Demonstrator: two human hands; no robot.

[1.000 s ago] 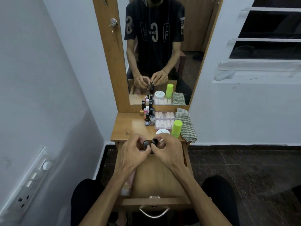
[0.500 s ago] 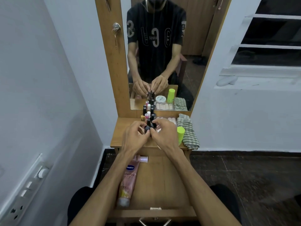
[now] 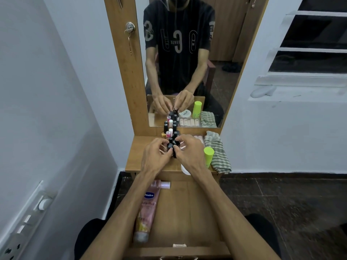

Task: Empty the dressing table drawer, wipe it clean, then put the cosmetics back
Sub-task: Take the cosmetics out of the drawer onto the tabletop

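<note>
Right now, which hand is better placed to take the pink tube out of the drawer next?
Probably left: the left hand is above the drawer's left side, where the pink tube lies.

tube (image 3: 147,209) pink | cloth (image 3: 217,153) green-white striped | bottle (image 3: 208,154) lime

A mirror (image 3: 187,62) in a wooden frame (image 3: 122,72) stands against the white wall (image 3: 47,91). A lock (image 3: 130,27) with a hanging key (image 3: 129,43) sits in the frame's left post. Lower left is a switchboard (image 3: 24,222); right, a window (image 3: 315,34) above the dark floor (image 3: 281,199).
</note>
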